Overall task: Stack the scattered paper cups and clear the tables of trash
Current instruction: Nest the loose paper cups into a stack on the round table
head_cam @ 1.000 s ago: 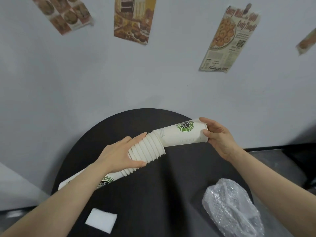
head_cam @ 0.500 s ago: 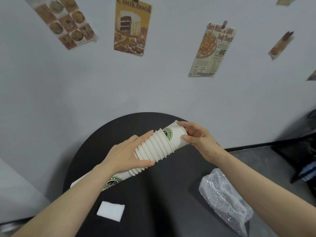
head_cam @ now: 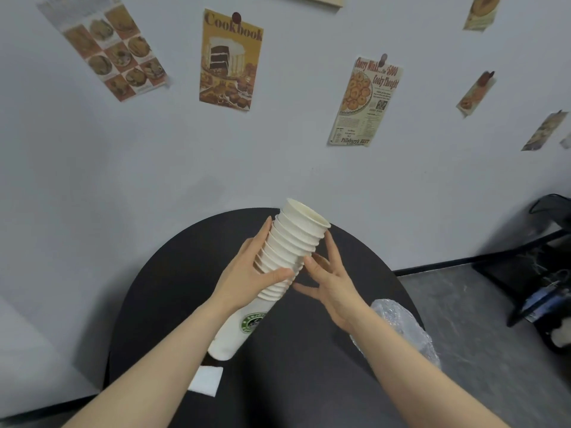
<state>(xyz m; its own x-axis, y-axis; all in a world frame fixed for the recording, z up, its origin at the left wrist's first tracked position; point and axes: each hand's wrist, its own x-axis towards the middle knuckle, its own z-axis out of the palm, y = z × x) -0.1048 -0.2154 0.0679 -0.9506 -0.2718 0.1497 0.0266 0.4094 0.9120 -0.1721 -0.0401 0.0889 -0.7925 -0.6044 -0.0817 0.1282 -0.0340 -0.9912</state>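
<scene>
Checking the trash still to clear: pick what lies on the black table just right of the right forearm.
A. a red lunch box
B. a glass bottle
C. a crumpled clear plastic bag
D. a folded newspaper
C: a crumpled clear plastic bag lies at the black table's right edge beside the right forearm; no box, bottle or newspaper is on the table.

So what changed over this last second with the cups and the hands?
The last cup was pushed fully into the cup stack, which tipped from near level to steeply tilted. The right hand let go and now sits open beside it. The left hand still grips the stack; the plastic bag and white napkin stayed on the table.
</scene>
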